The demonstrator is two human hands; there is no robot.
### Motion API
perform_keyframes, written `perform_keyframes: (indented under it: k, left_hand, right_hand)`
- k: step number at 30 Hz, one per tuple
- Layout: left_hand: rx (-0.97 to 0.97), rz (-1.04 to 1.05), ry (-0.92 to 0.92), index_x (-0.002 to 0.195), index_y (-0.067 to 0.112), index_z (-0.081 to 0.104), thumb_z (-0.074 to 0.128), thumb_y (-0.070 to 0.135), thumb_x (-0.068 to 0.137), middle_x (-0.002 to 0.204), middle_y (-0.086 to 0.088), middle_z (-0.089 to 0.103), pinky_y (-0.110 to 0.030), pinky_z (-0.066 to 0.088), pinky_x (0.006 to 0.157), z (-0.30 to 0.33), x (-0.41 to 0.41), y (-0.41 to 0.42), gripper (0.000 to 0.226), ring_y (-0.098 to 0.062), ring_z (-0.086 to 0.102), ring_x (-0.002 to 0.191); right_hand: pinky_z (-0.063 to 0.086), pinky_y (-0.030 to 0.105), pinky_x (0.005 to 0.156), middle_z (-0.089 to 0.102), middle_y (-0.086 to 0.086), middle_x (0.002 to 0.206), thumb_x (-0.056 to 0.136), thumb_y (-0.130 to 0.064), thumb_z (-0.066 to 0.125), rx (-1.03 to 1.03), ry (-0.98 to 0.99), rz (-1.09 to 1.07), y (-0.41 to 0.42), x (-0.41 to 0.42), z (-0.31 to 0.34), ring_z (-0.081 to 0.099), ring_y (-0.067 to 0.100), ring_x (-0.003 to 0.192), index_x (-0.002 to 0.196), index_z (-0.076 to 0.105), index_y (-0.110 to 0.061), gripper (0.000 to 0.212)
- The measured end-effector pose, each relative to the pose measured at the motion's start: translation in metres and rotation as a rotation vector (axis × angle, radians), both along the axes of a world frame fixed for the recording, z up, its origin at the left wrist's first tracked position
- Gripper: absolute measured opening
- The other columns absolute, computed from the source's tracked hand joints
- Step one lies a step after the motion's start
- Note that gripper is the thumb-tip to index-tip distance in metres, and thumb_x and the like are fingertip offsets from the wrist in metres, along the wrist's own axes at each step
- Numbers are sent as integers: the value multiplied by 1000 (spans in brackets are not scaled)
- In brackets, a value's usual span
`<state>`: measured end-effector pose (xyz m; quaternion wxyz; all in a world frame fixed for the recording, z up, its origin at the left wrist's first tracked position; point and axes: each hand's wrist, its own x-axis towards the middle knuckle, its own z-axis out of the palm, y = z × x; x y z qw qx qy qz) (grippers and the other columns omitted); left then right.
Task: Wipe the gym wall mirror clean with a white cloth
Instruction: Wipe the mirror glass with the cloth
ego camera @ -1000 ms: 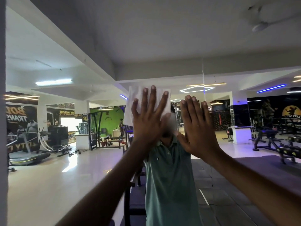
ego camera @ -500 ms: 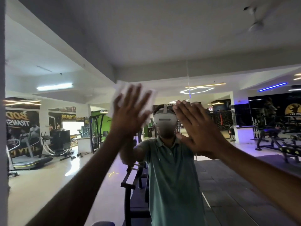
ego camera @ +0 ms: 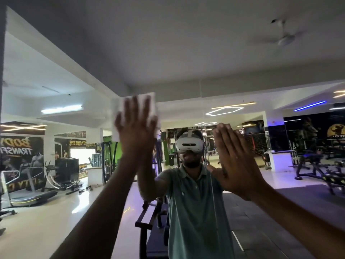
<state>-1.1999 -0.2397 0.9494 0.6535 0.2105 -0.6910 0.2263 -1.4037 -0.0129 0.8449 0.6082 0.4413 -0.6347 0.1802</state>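
The wall mirror (ego camera: 168, 53) fills almost the whole view and reflects the gym. My left hand (ego camera: 137, 133) is raised with fingers spread, pressing the white cloth (ego camera: 117, 134) flat against the glass at upper centre. The cloth shows around the fingers and to their left; the palm hides its middle. My right hand (ego camera: 233, 156) lies flat on the glass to the right, fingers together, holding nothing. Between the two hands is the reflection of a person in a green polo shirt (ego camera: 196, 206).
A dark strip (ego camera: 1, 128) runs down the mirror's left edge. The reflection shows a treadmill (ego camera: 28, 193) at left, weight benches (ego camera: 317, 165) at right, a black rack (ego camera: 147, 221) low in the centre and a ceiling fan (ego camera: 283, 41).
My left hand has slid the cloth to the left across the glass and slightly up. My right hand has stayed flat on the mirror in about the same place.
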Motion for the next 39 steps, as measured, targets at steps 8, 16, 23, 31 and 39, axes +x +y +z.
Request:
perform_keyframes:
  k: [8, 16, 23, 31, 39]
  left_hand:
    - [-243, -22, -265, 168, 33, 14, 27, 53, 109, 177, -6, 0, -54, 9, 128, -22, -68, 75, 64, -29, 0, 163]
    - [158, -24, 219, 169, 31, 12, 21, 54, 108, 176, -9, 5, -57, 12, 127, 48, -49, 57, 65, -32, 4, 163]
    - [-288, -36, -215, 167, 35, 21, 26, 55, 108, 176, -2, 12, -47, 15, 123, 57, -53, 56, 62, -23, 9, 163]
    - [152, -44, 131, 169, 32, 5, 17, 54, 107, 177, -8, -4, -55, 6, 128, 48, -61, 69, 66, -32, -4, 163]
    - [-108, -60, -250, 169, 33, 5, 29, 50, 110, 176, -7, -10, -55, 6, 128, -76, -67, 83, 66, -30, -9, 163]
  right_hand:
    - [17, 60, 130, 7, 25, 175, 103, -64, 35, -42, 21, 45, -4, -5, 0, 5, 39, 164, 165, 16, 5, 94]
    - [21, 60, 129, 7, 24, 175, 101, -62, 43, -49, 17, 69, -4, -7, -2, 5, 39, 164, 165, 18, 5, 95]
    - [19, 59, 130, 5, 22, 176, 102, -62, 44, -40, 1, 68, -3, -8, -2, 4, 37, 164, 166, 15, 2, 95]
    - [13, 54, 132, 5, 21, 176, 102, -64, 40, -61, 7, 82, -7, -10, -4, 3, 35, 165, 167, 14, 1, 95]
    - [16, 57, 131, 5, 22, 176, 102, -56, 50, -31, 10, 86, 5, -6, -21, 4, 36, 164, 166, 13, 2, 94]
